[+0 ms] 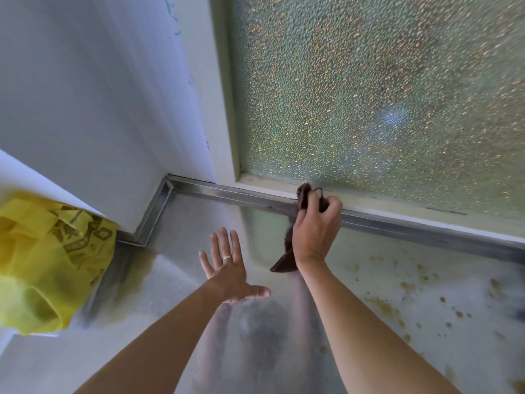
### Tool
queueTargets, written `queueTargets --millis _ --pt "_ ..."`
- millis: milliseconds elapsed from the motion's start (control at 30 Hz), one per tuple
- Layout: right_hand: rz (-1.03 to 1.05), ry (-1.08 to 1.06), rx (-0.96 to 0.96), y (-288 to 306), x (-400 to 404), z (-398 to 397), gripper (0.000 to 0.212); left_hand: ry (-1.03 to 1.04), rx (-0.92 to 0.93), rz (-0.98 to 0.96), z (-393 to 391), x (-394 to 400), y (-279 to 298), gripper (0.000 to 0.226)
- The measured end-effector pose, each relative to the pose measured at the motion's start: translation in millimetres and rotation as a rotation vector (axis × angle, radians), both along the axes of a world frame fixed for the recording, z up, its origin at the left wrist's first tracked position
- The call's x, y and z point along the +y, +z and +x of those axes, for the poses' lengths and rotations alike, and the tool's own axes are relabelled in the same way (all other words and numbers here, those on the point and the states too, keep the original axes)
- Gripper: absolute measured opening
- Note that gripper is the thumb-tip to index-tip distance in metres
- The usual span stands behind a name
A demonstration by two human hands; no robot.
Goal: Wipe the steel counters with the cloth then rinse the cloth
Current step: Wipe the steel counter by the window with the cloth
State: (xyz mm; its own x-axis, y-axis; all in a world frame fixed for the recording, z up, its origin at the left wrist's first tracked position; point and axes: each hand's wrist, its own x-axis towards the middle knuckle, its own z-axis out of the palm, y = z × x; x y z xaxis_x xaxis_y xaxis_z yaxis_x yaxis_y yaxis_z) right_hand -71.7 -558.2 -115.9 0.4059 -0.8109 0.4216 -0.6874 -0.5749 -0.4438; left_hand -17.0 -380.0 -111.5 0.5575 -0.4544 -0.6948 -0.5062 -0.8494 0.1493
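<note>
Stretching across the whole lower half of the view, the steel surface (pixel 199 245) was seen as the biggest thing in play, hazy and reflective, with brownish specks scattered over its right side. Above it, the pebbled window glass (pixel 369 95) was framed by a pale sill, and a raised steel lip (pixel 426 226) was run along the back edge where surface met sill. At far left a yellow plastic bag (pixel 42 257) was slumped against the white wall.

The wiping step was judged to be in hand, with the rinse not yet reached; no tap or sink was shown. The right hand (pixel 315 226) was curled tightly round the dark brown cloth (pixel 288 251), which was bunched at the back lip by the window sill, a loose corner left hanging below the wrist. The left hand (pixel 227 268) was spread flat, fingers straight and apart, nothing gripped; whether it was pressed on the steel or held just over it could not be told.

Next, a sweep rightward along the lip and over the specks would seemingly be called for, with firm downward pressure.
</note>
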Motion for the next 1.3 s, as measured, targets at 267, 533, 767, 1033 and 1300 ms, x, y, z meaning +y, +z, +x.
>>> queueTargets --millis 267,533,767,1033,1300 --pt "-0.017 0.229 0.178 -10 12 4 0.035 0.003 0.007 -0.01 1 1 -1 0.162" --pt "-0.098 0.244 0.391 -6 11 3 0.045 0.0 0.026 0.003 0 1 4 0.162" --pt "0.035 0.037 0.502 -5 -4 -27 0.045 0.001 0.026 -0.007 0 2 5 0.163" --pt "0.192 0.025 0.255 4 26 18 0.033 -0.004 0.029 -0.002 1 2 5 0.16" --pt "0.04 0.478 0.188 -1 40 26 0.032 0.016 0.015 0.002 -1 1 2 0.162"
